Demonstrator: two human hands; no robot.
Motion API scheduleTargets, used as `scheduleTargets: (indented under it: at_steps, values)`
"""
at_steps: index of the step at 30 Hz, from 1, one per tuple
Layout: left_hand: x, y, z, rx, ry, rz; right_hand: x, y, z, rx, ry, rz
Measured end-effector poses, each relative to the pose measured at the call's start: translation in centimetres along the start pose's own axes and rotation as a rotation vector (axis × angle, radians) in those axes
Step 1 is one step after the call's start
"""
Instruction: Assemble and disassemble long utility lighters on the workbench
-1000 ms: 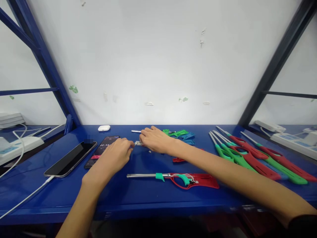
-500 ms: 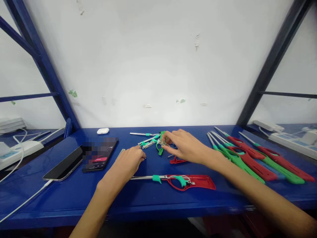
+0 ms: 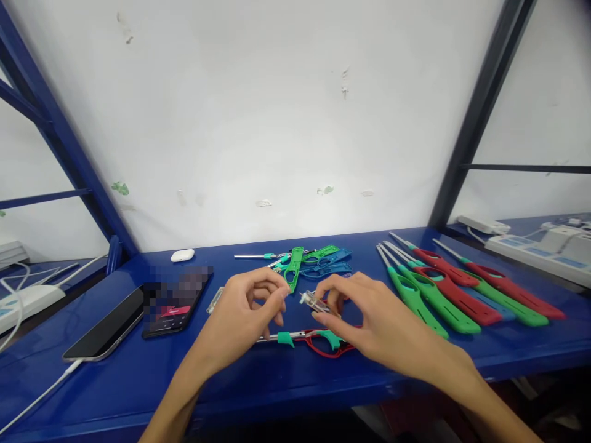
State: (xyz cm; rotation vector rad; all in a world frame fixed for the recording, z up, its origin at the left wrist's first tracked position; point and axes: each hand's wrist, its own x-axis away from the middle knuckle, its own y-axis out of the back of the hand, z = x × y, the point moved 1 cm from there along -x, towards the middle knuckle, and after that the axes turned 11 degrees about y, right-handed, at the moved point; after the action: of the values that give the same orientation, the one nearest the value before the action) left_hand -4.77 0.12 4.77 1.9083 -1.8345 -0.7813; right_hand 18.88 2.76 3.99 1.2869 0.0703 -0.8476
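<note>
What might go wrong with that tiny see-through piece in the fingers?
The small clear part is pinched only by the fingertips of the right hand, above the blue table. It might slip, bounce and roll off the front edge. The half-open red lighter lies right under both hands, so the left hand might bump it and knock it out of line.

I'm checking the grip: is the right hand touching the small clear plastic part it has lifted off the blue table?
Touching. The head view shows the right hand pinching the small clear plastic part between thumb and fingertips.
</note>
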Motion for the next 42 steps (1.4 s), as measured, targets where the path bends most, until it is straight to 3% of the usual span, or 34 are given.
scheduleTargets:
  at_steps: [5, 9, 13, 26, 42]
  values:
    - [0.2, -1.2, -1.3, 0.379, 0.012, 0.107, -1.5, 2.1, 0.4, -0.042, 0.036, 0.019]
    - [-0.1, -1.4, -1.0, 0.532, 0.023, 0.092, -2.5, 3.2, 0.5, -0.069, 0.065, -0.005]
    - [0.0, -1.4, -1.0, 0.614, 0.025, 0.059, -2.5, 3.0, 0.1, -0.094, 0.079, -0.040]
    - [0.0, -1.1, -1.0, 0.646, -0.001, -0.092, -2.8, 2.4, -0.5, -0.181, 0.139, -0.118]
    - [0.2, -1.0, -1.4, 0.596, 0.008, -0.067, -2.8, 2.5, -0.2, -0.184, 0.149, -0.120]
